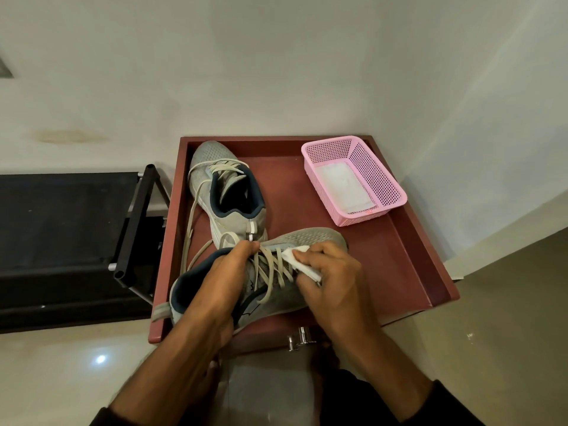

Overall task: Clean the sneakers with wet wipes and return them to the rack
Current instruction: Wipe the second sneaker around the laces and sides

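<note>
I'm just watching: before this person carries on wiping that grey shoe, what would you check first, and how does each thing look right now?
1. Near sneaker steadied: ok, the left hand grips it at the tongue and laces.
2. Wipe in hand: ok, the right hand pinches it against the upper by the laces.
3. Laces clear of the wiping path: not ok, they lie loose across the upper.
4. Spare wipes: ok, a white sheet lies in the pink basket.
5. Second sneaker cleaned: cannot tell.
6. Rack free for return: cannot tell, its shelves are dark.
</note>
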